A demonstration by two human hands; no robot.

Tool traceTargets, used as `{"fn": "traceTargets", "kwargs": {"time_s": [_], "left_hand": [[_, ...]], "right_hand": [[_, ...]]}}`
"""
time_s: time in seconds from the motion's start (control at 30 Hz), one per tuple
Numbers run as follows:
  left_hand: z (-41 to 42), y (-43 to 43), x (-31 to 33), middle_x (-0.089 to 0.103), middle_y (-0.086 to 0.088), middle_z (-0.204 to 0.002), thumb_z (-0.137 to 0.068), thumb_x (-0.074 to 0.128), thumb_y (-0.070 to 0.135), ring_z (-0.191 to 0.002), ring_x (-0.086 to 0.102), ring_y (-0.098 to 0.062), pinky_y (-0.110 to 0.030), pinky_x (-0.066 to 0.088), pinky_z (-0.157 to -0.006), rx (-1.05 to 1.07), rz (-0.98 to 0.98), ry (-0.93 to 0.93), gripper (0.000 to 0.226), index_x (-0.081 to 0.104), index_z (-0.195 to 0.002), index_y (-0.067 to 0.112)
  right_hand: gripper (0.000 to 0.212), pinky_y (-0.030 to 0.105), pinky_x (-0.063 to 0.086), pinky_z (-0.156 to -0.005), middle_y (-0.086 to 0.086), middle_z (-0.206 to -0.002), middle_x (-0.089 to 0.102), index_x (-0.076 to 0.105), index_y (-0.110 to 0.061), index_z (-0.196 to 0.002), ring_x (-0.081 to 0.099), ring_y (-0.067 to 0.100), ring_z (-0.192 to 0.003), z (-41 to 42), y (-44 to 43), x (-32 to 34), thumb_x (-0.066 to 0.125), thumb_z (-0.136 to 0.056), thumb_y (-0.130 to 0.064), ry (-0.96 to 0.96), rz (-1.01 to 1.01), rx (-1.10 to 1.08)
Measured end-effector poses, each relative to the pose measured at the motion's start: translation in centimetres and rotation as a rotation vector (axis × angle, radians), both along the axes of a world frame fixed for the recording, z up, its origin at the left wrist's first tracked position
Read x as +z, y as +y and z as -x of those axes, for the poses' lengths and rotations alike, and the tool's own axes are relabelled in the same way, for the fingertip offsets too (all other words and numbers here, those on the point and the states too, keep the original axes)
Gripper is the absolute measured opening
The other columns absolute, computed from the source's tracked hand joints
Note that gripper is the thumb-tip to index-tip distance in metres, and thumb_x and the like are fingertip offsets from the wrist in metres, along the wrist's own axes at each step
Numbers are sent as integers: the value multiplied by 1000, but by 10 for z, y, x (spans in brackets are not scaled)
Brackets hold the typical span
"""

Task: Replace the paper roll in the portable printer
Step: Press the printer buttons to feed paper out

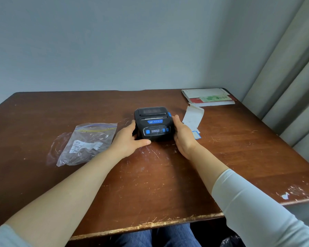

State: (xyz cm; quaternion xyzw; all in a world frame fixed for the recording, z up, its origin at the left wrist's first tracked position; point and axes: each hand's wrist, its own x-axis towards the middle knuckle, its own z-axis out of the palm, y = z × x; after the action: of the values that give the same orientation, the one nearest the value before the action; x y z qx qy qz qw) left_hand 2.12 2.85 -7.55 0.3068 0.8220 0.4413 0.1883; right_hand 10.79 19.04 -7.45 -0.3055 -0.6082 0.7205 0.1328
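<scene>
table: scratched brown wooden table (150, 175); near edge chipped; wall behind, curtain at right
left clutter: clear zip bag (86, 141) lay flat left of the printer, just beside the left wrist; printed slips visible inside; not touching the printer
right clutter: strip of white label paper (194, 115) lay just right of the printer, partly hidden behind the right hand; blue-edged label at its near end; stack of papers (208, 97) sat at the far right corner, well apart
obstructions: nothing sat on top of the printer; bare wood in front of it
printer: black portable printer (154, 123) stood near table centre, lid down, blue buttons and small display facing the person; blue latch on its right side
left hand: left hand (130, 139) pressed on the printer's left side; thumb along the front lower edge, fingers wrapped round the side; forearm bare, stretched forward
right hand: right hand (183, 136) flat against the printer's right side; fingers together, pointing away, tips near the blue latch; white sleeve pushed up the forearm
grip: both hands clamped the printer between them; it rested on the table
paper roll: could not tell; lid hid the inside
</scene>
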Motion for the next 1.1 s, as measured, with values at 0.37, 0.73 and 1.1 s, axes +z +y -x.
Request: {"fn": "traceTargets", "kwargs": {"time_s": [0.37, 0.73, 1.1], "left_hand": [[1, 0, 1, 43, 1, -148, -75, 76, 23, -133, 45, -22, -42, 39, -109, -3, 10, 17, 86, 28, -147, 24], [-1, 1, 2, 47, 2, -144, -77, 75, 21, -131, 46, -21, -38, 40, -106, -3, 2, 27, 82, 29, -145, 25], [2, 1, -1, 48, 2, -143, -75, 76, 25, -130, 48, -21, -44, 40, -108, -2, 17, 39, 82, 32, -144, 27]], "right_hand": [[35, 23, 32, -105, -9, -111, 60, 53, -27, -120, 49, 10, -114, -13, 4, 11, 32, -95, -14, 60, -51, 142], [58, 39, 31, -115, -2, -132, 60, 45, -26, -137, 50, 17, -126, -22, 15, 7, 53, -82, -8, 45, -212, 303], [48, 39, 32, -114, -7, -133, 58, 44, -29, -137, 50, 14, -126, -23, 10, 8, 53, -90, -23, -13, -368, 266]]}}
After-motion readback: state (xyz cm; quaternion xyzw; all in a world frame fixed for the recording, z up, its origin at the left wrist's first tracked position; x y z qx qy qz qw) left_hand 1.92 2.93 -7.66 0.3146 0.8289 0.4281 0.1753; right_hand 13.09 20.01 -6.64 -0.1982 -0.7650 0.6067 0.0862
